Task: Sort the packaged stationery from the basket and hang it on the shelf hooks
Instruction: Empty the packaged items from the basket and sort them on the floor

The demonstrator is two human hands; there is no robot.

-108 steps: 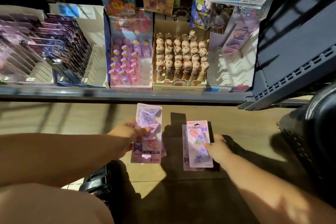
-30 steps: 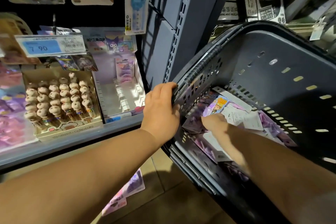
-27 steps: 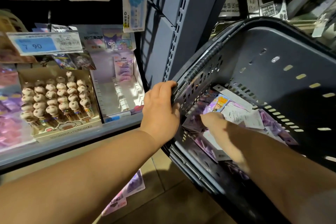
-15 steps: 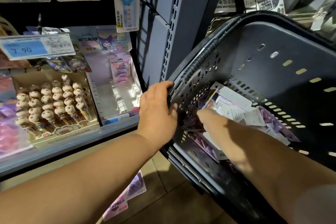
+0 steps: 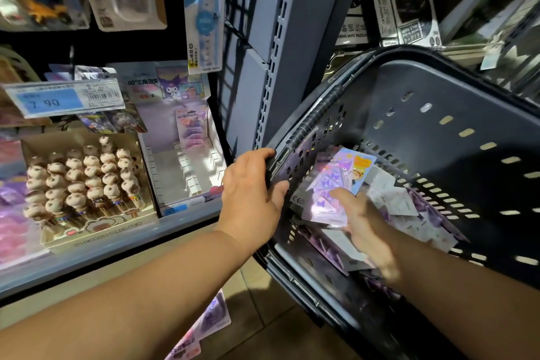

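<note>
A dark plastic basket [image 5: 432, 102] is tilted toward me on the right. My left hand [image 5: 251, 196] grips its near rim beside the ribbed handle. Inside the basket, my right hand [image 5: 365, 228] holds a purple and blue stationery pack [image 5: 336, 181], lifted a little above a heap of several more purple and white packs [image 5: 415, 213]. Its fingers lie under the pack and the thumb is on top.
A shelf on the left carries a box of bear-topped pens [image 5: 81, 184], a white display box [image 5: 181, 155] and a 7.90 price tag [image 5: 58, 98]. A grey slotted upright [image 5: 274, 47] stands behind the basket. Purple packs [image 5: 201, 327] lie on the wooden floor under my left arm.
I turned from two packs held above the floor to the basket. My right hand dug into the heap and has now raised a purple pack from it. My left hand stays on the rim.
</note>
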